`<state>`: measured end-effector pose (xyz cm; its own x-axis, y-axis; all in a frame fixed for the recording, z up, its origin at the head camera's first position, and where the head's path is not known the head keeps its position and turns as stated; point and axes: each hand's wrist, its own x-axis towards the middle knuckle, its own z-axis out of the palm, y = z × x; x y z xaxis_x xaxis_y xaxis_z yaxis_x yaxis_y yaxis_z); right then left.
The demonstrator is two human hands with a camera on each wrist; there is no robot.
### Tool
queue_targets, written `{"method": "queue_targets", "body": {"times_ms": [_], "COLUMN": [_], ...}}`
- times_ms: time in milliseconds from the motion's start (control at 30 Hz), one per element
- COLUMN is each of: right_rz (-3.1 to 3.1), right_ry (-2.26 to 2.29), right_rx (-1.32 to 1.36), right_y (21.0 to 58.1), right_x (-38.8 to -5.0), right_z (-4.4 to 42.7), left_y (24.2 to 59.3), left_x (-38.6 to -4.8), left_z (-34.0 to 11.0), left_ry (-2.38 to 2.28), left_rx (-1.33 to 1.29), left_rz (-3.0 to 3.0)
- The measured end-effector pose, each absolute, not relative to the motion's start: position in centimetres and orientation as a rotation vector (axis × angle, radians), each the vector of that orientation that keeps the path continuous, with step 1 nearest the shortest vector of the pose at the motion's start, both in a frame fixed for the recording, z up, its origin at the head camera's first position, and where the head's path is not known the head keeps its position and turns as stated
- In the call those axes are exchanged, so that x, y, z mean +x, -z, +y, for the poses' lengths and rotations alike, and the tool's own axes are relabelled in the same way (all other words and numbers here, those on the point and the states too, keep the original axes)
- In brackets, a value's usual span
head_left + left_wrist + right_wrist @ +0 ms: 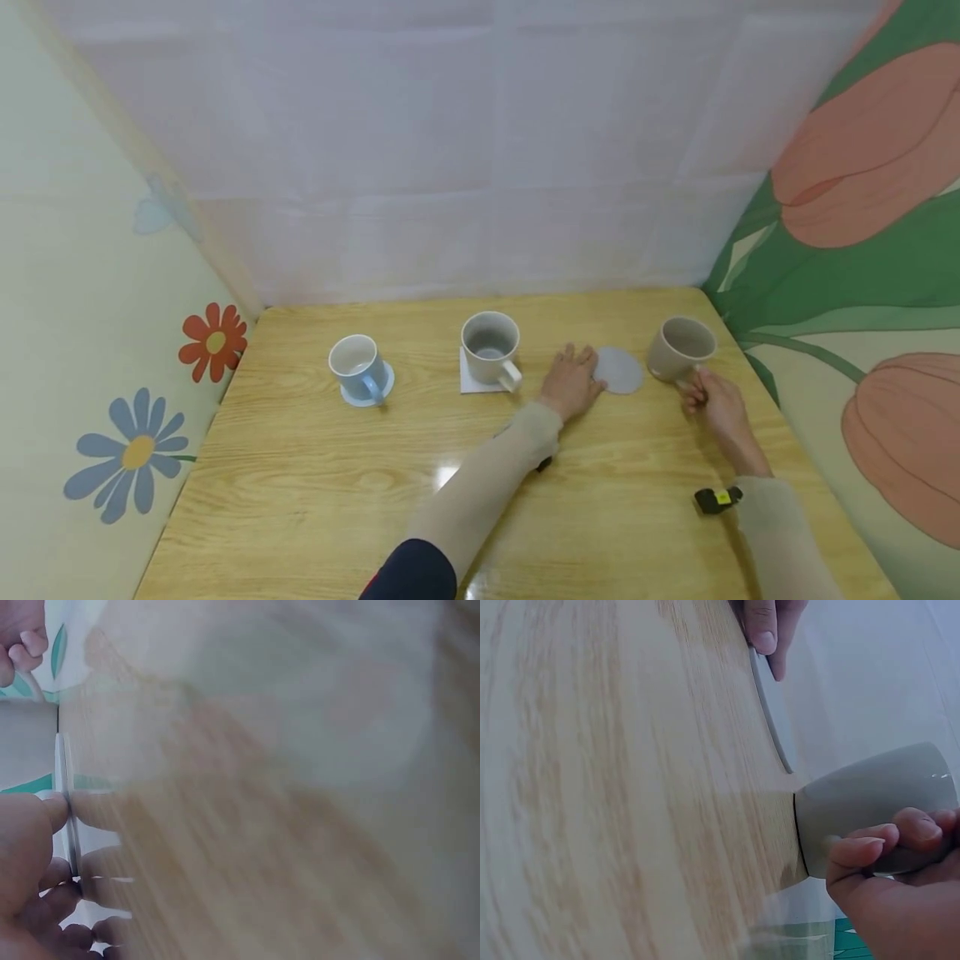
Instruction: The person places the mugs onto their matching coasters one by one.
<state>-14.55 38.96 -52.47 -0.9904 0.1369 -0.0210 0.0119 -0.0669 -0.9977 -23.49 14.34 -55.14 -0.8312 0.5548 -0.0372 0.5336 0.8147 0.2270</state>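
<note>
My right hand (720, 408) grips the handle of a grey-beige mug (678, 350) near the table's right side. In the right wrist view, curled fingers (859, 851) show beside this mug, its base at or very close to the tabletop. Just left of it lies a round grey coaster (618, 371). With fingers spread, my left hand (568, 385) lies on the table and touches the coaster's left edge with thumb and forefinger. Edge-on in the left wrist view, the coaster (64, 769) looks thin and flat, with the thumb against it.
A grey-white mug (489, 346) stands on a square white coaster (476, 383). Further left, a light blue mug (356, 367) stands on a round pale blue coaster (386, 387). A white cloth (465, 167) hangs behind the wooden table (315, 492); flower-patterned panels flank both sides.
</note>
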Motion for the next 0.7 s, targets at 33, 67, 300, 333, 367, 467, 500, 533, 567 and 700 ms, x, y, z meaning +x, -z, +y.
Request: {"method": "queue_targets", "body": {"times_ms": [33,67,300,333,367,467,500,533,567,700], "right_rz": [-2.079,-2.078,-2.100,-2.098,-2.094,-2.088,-2.083,-2.080,-2.076,-2.062], "right_ry": [-2.227,-2.220,-2.193,-2.192,-2.196,-2.195,-2.195,-2.196,-2.199,-2.199], "right_rx": [-0.171,-0.175,-0.185,-0.184,-0.182,-0.185,-0.190,-0.193,-0.197,-0.205], "right_y": [52.5,52.5,52.4,52.4,52.3,52.1,52.0,51.9,51.8,51.4], "right_x": [-14.6,-14.7,-14.6,-14.6,-14.5,-14.3,-14.2,-14.2,-14.1,-14.1], "right_z": [39.0,39.0,38.8,38.8,38.7,38.5,38.4,38.3,38.2,37.9], "left_y": [55.2,55.3,55.0,55.0,55.0,55.0,55.0,54.9,54.8,54.8], "left_x": [-23.5,-23.6,-23.5,-23.5,-23.4,-23.4,-23.4,-23.4,-23.4,-23.6], "left_z": [14.4,14.4,14.4,14.4,14.4,14.4,14.4,14.4,14.4,14.4], "left_ry": [-0.307,-0.303,-0.268,-0.266,-0.267,-0.272,-0.277,-0.278,-0.284,-0.309], "left_rx": [0.882,0.888,0.902,0.899,0.895,0.890,0.888,0.889,0.888,0.883], "left_rz": [2.898,2.901,2.911,2.912,2.914,2.908,2.905,2.906,2.906,2.892]}}
